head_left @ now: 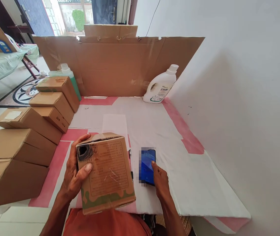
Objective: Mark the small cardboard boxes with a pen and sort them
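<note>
My left hand grips a small brown cardboard box from its left side, thumb across the front face. The box is taped, has a dark torn hole at its upper left corner and a green wavy band along the bottom. It is held up over the near edge of the table. My right hand rests on the table to the right of the box, fingers touching the lower edge of a phone with a lit blue screen. A pen lies between box and phone.
Several closed cardboard boxes are stacked along the left. A cardboard sheet stands at the back, with a white detergent jug at the back right and a green bottle at the back left. A white wall borders the right.
</note>
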Tool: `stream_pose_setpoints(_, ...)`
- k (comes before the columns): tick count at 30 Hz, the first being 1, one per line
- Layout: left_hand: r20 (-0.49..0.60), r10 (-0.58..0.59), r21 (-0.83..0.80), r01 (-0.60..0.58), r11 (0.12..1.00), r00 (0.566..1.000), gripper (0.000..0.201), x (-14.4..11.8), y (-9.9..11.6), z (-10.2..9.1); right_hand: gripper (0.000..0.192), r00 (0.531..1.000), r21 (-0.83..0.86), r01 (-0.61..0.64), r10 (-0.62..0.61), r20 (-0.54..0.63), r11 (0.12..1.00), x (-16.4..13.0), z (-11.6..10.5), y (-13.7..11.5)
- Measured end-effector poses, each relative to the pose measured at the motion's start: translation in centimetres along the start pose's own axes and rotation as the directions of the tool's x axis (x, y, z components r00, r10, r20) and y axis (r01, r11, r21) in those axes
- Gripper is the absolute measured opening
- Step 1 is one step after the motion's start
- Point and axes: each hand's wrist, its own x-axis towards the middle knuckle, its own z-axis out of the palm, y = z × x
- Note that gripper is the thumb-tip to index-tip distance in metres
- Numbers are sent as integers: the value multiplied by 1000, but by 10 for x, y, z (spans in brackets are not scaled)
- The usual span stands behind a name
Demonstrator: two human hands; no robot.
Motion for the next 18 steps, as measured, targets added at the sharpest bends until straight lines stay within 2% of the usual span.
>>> stream_pose_setpoints(7, 45, 13, -23, -12, 1000, 999, 76, 4, 1, 5, 48, 998, -285, 64, -59, 26, 956, 11, -8, 8)
stream_pose_setpoints(13, 46, 24, -12, -24, 1000, 999, 72, 6, 5, 5, 36, 996, -433, 73, -85, -9, 899, 8, -5, 5)
stream_pose_setpoints(18, 26, 15, -35, -14, 999, 1000, 73, 1, 2, 6, 50, 988, -446, 126, -150, -21, 886, -3, -8, -20)
